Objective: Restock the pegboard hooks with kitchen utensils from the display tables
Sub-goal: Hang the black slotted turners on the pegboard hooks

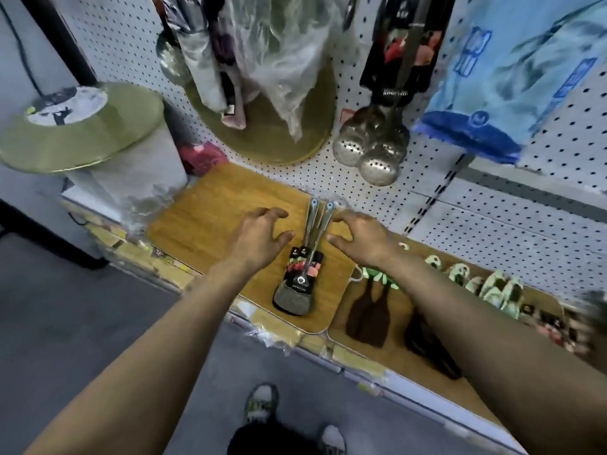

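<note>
Two steel spatulas with blue-tipped handles and dark printed card sleeves lie together on a wooden cutting board on the display shelf. My left hand hovers just left of their handles, fingers spread and relaxed, holding nothing. My right hand is just right of the handles, likewise spread and empty. Above, the white pegboard carries hanging perforated steel skimmers in the same dark sleeves.
A round gold tray and plastic-wrapped goods hang left of the skimmers; blue packages hang at right. A gold lid sits on a white stand at left. Dark wooden utensils and green-handled items lie on the board to the right.
</note>
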`<state>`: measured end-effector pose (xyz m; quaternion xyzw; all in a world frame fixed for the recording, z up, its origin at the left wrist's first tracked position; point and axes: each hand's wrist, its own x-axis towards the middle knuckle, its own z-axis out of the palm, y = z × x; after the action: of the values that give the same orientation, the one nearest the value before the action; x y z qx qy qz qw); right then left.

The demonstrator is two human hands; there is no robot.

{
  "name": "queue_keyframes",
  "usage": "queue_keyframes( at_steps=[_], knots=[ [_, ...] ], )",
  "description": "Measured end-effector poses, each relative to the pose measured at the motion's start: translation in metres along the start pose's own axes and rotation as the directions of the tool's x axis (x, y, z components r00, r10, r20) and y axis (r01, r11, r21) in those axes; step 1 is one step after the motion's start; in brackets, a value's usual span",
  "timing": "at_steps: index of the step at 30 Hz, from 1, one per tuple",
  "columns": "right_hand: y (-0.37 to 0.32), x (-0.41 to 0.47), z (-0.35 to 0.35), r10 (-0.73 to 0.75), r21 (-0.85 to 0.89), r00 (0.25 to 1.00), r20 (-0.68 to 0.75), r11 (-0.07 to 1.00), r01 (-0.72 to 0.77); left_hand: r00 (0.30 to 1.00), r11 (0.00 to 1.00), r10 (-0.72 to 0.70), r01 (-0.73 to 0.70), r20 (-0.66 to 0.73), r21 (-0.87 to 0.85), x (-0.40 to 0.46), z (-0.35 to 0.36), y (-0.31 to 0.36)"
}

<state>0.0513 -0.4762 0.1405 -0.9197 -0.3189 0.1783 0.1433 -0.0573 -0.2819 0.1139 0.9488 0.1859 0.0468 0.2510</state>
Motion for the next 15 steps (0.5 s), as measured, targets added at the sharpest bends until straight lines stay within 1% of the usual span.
queue_keyframes(
  at_steps=[3, 5, 6, 9, 11, 13, 15],
  knots=[
    [0.017, 0.046, 0.049, 0.172, 0.15, 0.981, 0.092, 0.971, -0.185, 0.986, 0.999, -0.031, 0.034, 0.163, -0.016, 0.031, 0.039, -0.043],
    [0.024, 0.075, 0.078, 0.28, 0.268, 0.947, 0.158, 0.911, -0.314, 0.968, 0.998, -0.042, 0.05, 0.248, -0.029, 0.047, 0.06, -0.066],
    [0.027, 0.09, 0.09, 0.341, 0.327, 0.922, 0.181, 0.864, -0.383, 0.961, 0.998, -0.042, 0.053, 0.273, -0.033, 0.056, 0.07, -0.076],
    [0.035, 0.13, 0.121, 0.489, 0.455, 0.832, 0.262, 0.698, -0.553, 0.944, 0.996, -0.045, 0.068, 0.327, -0.059, 0.08, 0.095, -0.099],
    [0.039, 0.147, 0.138, 0.557, 0.537, 0.765, 0.324, 0.557, -0.633, 0.929, 0.995, -0.04, 0.069, 0.367, -0.068, 0.091, 0.109, -0.11],
    [0.043, 0.157, 0.152, 0.584, 0.658, 0.726, 0.362, 0.392, -0.643, 0.915, 0.995, -0.037, 0.071, 0.402, -0.069, 0.098, 0.119, -0.118],
    [0.044, 0.162, 0.162, 0.59, 0.762, 0.721, 0.363, 0.257, -0.594, 0.901, 0.994, -0.035, 0.078, 0.432, -0.082, 0.102, 0.125, -0.124]
  ],
)
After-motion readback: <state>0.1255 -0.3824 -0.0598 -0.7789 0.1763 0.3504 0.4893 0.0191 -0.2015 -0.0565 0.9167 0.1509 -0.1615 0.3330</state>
